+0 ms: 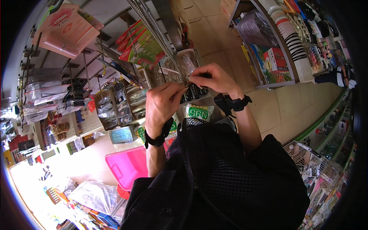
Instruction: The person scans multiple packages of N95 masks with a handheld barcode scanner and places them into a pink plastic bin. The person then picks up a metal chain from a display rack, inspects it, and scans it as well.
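Observation:
Several silver metal chains point(155, 27) hang in a bundle from the top of the view, in front of a display of goods. My left hand point(162, 106) pinches at the lower end of one chain, fingertips together. From the other side my right hand point(215, 79) has thumb and forefinger closed at that same end. The small end piece is partly covered by my fingers. Just below the fingertips, dark oblong items point(195, 91) stand in a shelf box. Packets marked N95 point(198, 111) lie nearer my body.
Carded goods point(143, 46) and a pink package point(67, 31) hang on hooks to the left. A pink plastic bin point(126, 164) stands at lower left. Across the tiled aisle point(221, 40) is a shelf with a dark plastic bag point(256, 28). Wire baskets point(304, 158) are at right.

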`<act>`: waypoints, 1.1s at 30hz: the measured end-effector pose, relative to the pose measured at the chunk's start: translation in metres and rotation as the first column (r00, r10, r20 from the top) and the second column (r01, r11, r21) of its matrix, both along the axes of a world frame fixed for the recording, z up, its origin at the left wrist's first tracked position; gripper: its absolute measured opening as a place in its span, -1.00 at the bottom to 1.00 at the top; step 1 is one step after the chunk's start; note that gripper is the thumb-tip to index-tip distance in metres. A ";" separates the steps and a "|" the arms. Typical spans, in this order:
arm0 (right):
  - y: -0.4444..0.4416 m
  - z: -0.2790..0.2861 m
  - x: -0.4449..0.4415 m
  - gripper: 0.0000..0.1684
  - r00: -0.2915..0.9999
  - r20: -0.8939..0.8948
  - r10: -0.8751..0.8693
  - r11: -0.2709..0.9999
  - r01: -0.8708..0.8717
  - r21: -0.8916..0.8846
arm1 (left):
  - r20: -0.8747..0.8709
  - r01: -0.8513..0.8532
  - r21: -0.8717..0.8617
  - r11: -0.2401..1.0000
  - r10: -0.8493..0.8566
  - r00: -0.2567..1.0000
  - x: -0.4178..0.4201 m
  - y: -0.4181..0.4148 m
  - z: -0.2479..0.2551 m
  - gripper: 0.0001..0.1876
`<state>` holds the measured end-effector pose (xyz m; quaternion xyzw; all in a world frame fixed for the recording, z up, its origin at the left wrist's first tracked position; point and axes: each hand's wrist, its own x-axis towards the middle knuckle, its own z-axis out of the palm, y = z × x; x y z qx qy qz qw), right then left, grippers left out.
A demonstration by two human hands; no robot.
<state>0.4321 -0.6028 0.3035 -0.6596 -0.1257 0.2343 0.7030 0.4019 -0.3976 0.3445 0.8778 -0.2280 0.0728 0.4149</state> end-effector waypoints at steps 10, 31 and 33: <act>0.007 -0.008 -0.014 -0.68 0.980 -0.075 -0.185 0.953 0.198 0.229 | -0.001 -0.074 -0.007 0.997 0.074 0.997 0.000 0.000 0.002 -0.94; -0.003 0.039 -0.006 -0.69 0.819 0.566 0.093 0.914 0.155 -0.375 | -0.085 -0.176 -0.120 0.977 0.166 0.982 -0.001 -0.007 -0.015 -0.94; -0.004 0.052 -0.003 -0.71 0.852 0.509 0.124 0.922 0.091 -0.377 | -0.081 -0.187 -0.145 0.972 0.177 0.981 -0.001 -0.008 -0.017 -0.94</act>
